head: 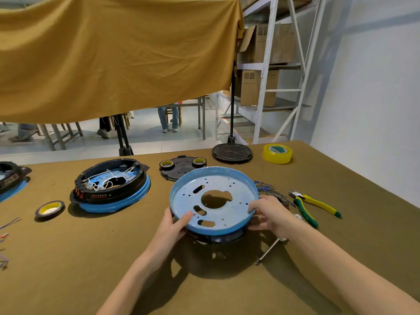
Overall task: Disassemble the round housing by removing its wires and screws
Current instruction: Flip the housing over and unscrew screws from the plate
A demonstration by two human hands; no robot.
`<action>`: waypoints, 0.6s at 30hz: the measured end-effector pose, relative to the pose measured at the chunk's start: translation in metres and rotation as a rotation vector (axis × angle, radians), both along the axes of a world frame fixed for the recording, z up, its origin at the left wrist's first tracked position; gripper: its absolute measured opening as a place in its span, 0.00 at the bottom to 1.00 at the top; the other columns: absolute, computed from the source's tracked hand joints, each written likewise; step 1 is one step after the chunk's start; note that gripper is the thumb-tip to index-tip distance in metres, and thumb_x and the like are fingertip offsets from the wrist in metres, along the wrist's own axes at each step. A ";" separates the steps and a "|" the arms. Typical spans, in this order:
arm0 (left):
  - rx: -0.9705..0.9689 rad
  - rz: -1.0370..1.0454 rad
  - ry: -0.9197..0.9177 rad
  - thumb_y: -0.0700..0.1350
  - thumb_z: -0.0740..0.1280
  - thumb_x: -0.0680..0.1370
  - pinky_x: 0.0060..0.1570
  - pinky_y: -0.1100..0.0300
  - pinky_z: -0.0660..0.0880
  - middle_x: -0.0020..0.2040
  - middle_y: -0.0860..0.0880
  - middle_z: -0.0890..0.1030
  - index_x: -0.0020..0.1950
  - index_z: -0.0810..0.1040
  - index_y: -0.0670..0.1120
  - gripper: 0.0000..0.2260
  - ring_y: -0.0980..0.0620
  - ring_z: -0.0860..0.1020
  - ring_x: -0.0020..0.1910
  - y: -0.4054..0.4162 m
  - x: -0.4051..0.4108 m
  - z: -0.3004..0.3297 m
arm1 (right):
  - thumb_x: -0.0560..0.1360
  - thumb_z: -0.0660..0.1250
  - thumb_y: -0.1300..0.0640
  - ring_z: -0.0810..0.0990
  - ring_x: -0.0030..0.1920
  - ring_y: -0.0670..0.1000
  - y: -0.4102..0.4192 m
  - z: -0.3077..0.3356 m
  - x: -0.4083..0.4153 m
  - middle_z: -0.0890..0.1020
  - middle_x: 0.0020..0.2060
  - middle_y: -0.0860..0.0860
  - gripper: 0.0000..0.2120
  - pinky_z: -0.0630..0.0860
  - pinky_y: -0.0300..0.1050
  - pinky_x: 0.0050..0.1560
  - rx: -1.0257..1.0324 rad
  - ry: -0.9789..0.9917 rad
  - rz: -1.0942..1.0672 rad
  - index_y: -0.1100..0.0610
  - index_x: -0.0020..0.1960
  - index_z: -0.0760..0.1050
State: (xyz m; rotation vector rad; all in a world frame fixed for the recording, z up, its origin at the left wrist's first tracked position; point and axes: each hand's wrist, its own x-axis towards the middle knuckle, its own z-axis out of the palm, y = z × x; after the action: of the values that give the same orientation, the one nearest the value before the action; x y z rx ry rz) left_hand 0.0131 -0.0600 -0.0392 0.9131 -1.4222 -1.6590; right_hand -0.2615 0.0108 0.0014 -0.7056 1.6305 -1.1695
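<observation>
1. Head view, arms: both bare forearms reach forward from the bottom edge and converge on the round housing, which is held up off the olive-covered table and tilted so its pale blue perforated plate faces the camera.
2. Left hand: it grips the housing's near-left rim, thumb laid over the blue edge onto the plate, the other fingers curled underneath and hidden.
3. Right hand: it grips the right rim, fingertips hooked over the edge onto the plate, thumb below against the black underside.
4. The housing casts a shadow on the cloth beneath it; its black lower ring shows under the blue rim.
5. Just beyond the right hand lies a bundle of blue wires; a screwdriver lies below the right wrist.
6. Yellow-green pliers lie to the right.
7. A second housing, with white wires inside, sits to the left on the table, well apart from the held one.
8. A yellow tape roll stands at the far edge.
</observation>
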 end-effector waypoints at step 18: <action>-0.992 0.305 -0.389 0.61 0.76 0.69 0.71 0.43 0.73 0.74 0.51 0.70 0.79 0.64 0.52 0.42 0.53 0.73 0.69 -0.010 0.001 0.028 | 0.78 0.66 0.40 0.83 0.56 0.66 -0.017 0.038 -0.041 0.79 0.62 0.66 0.27 0.83 0.58 0.51 0.150 -0.329 0.051 0.59 0.68 0.73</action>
State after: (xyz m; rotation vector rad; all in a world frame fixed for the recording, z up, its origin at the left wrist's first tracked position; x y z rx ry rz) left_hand 0.0138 -0.0696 -0.0112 0.7966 -1.9428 -0.4125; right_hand -0.3024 -0.0066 0.0395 -0.4304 1.3968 -1.0523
